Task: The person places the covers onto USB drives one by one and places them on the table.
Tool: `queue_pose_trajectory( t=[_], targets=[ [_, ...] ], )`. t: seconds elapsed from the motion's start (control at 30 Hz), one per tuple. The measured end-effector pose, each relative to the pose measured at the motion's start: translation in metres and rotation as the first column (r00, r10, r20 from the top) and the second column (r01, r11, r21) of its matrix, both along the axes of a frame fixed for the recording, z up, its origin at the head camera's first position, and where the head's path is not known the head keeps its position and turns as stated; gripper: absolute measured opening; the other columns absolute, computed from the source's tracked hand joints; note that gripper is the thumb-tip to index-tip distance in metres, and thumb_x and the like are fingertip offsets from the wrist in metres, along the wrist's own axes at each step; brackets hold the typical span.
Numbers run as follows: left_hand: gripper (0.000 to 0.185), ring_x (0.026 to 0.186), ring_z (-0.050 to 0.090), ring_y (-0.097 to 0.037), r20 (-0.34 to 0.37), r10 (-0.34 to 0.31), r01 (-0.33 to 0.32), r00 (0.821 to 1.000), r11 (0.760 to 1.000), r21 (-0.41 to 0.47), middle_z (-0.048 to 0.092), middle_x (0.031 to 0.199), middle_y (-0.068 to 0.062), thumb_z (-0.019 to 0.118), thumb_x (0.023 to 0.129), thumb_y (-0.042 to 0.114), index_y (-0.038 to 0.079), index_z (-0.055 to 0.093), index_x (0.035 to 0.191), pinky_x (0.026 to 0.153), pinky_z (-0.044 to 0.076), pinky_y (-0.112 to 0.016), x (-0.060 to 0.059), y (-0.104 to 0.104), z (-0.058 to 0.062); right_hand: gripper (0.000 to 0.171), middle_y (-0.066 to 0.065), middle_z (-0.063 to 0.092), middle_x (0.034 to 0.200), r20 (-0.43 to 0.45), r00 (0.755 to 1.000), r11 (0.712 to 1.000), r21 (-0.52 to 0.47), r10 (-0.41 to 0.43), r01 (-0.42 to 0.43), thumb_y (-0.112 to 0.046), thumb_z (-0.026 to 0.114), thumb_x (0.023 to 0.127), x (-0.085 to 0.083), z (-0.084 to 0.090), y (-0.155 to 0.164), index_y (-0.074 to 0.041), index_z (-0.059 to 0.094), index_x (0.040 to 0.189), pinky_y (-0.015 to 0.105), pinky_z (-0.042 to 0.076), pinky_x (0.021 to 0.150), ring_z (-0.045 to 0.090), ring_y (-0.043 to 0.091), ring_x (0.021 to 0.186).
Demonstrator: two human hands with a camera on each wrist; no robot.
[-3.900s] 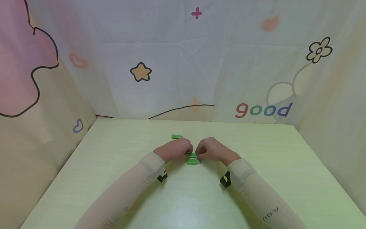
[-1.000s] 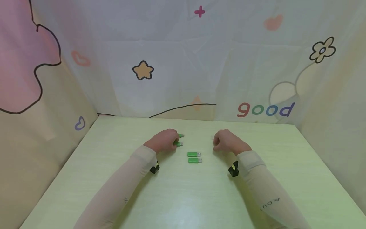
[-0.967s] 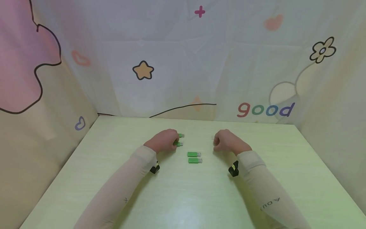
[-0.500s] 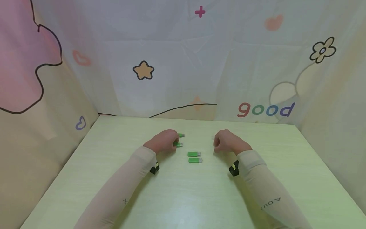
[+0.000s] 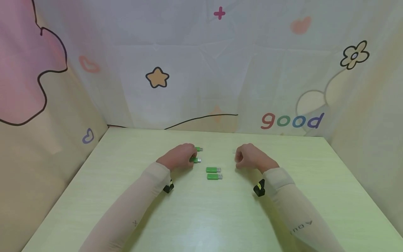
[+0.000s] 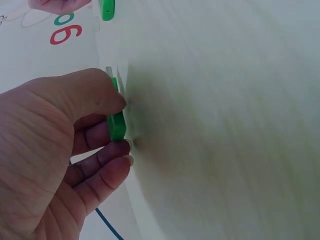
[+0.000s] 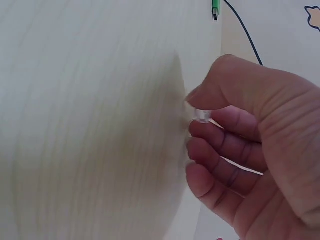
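My left hand [image 5: 181,155] pinches a green USB stick [image 6: 117,125] between thumb and fingers, low over the table, its metal plug pointing right in the head view. Behind it lies another green USB stick [image 5: 199,149], partly hidden by that hand. My right hand [image 5: 253,156] pinches a small clear plastic cap [image 7: 202,115] between thumb and index finger, close to the tabletop; much of the cap is hidden by the fingers. Between and nearer than the hands, two green USB sticks [image 5: 213,169] lie parallel, bare plugs to the right.
The pale wood-grain table [image 5: 201,217] ends at a printed cloth backdrop [image 5: 201,87], with cloth at both sides as well. A faint clear bit [image 5: 234,152] shows at the table just left of the right hand. Black wrist cameras [image 5: 259,188] hang under both wrists.
Earlier both hands were together at the middle sticks; they have since parted, the left to a stick farther back, the right to the cap. Lately the left stick has shifted slightly toward me.
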State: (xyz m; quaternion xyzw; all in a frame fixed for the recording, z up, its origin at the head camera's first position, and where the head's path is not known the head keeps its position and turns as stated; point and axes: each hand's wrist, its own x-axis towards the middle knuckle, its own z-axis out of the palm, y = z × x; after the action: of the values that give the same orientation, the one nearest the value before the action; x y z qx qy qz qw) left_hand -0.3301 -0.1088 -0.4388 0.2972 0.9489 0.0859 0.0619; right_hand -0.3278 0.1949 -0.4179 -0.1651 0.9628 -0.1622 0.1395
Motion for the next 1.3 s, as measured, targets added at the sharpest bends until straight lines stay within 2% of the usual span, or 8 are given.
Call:
queue_pose_trajectory(
  t=[0.33, 0.6, 0.77, 0.9, 1.1, 1.3],
  targets=[
    [0.009, 0.079, 0.049, -0.016, -0.036, -0.057, 0.058, 0.998, 0.998, 0.022, 0.057, 0.081, 0.001, 0.072, 0.088, 0.006, 0.01, 0.065, 0.086, 0.077, 0.046, -0.03, 0.006, -0.001, 0.004, 0.011, 0.002, 0.067, 0.087, -0.079, 0.997, 0.998, -0.069, 0.01, -0.015, -0.014, 0.078, 0.083, 0.008, -0.003, 0.005, -0.012, 0.07, 0.09, 0.032, 0.052, 0.078, 0.058, 0.019, 0.084],
    [0.006, 0.079, 0.05, -0.014, -0.064, -0.144, 0.148, 0.987, 0.987, 0.064, 0.062, 0.083, 0.001, 0.073, 0.088, 0.007, 0.008, 0.072, 0.094, 0.078, 0.048, -0.029, 0.022, 0.004, 0.01, 0.015, 0.001, 0.069, 0.089, -0.104, 0.994, 0.986, -0.164, 0.028, -0.045, -0.015, 0.077, 0.085, 0.019, -0.002, 0.002, -0.011, 0.073, 0.098, 0.033, 0.055, 0.082, 0.061, 0.018, 0.085],
    [0.01, 0.084, 0.052, -0.012, -0.073, -0.168, 0.174, 0.983, 0.98, 0.096, 0.064, 0.091, 0.003, 0.073, 0.088, 0.008, 0.01, 0.073, 0.097, 0.082, 0.05, -0.027, 0.03, 0.008, 0.011, 0.014, -0.001, 0.07, 0.086, -0.096, 0.995, 0.972, -0.229, 0.02, -0.042, -0.014, 0.078, 0.085, 0.025, -0.004, 0.0, -0.011, 0.074, 0.098, 0.031, 0.056, 0.08, 0.062, 0.016, 0.082],
    [0.012, 0.086, 0.054, -0.011, -0.052, -0.177, 0.182, 0.983, 0.975, 0.125, 0.066, 0.094, 0.004, 0.072, 0.089, 0.009, 0.011, 0.075, 0.101, 0.084, 0.051, -0.027, 0.034, 0.01, 0.011, 0.014, -0.001, 0.071, 0.084, -0.088, 0.995, 0.959, -0.278, 0.036, -0.059, -0.013, 0.079, 0.084, 0.032, -0.006, -0.001, -0.01, 0.075, 0.097, 0.029, 0.055, 0.078, 0.063, 0.014, 0.08],
    [0.015, 0.085, 0.055, -0.013, 0.013, -0.165, 0.16, 0.986, 0.972, 0.174, 0.066, 0.094, 0.003, 0.072, 0.09, 0.01, 0.009, 0.077, 0.105, 0.083, 0.05, -0.027, 0.04, 0.01, 0.013, 0.012, -0.002, 0.071, 0.084, -0.088, 0.994, 0.942, -0.322, 0.064, -0.09, -0.014, 0.08, 0.085, 0.043, -0.007, -0.005, -0.01, 0.075, 0.096, 0.028, 0.056, 0.075, 0.063, 0.014, 0.078],
    [0.016, 0.086, 0.057, -0.012, -0.009, -0.196, 0.194, 0.98, 0.96, 0.201, 0.066, 0.095, 0.003, 0.071, 0.091, 0.011, 0.01, 0.077, 0.106, 0.082, 0.052, -0.025, 0.05, 0.009, 0.016, 0.012, -0.003, 0.072, 0.084, -0.073, 0.991, 0.918, -0.374, 0.117, -0.136, -0.014, 0.08, 0.086, 0.051, -0.007, -0.009, -0.01, 0.077, 0.097, 0.025, 0.056, 0.072, 0.063, 0.013, 0.075]
  ],
)
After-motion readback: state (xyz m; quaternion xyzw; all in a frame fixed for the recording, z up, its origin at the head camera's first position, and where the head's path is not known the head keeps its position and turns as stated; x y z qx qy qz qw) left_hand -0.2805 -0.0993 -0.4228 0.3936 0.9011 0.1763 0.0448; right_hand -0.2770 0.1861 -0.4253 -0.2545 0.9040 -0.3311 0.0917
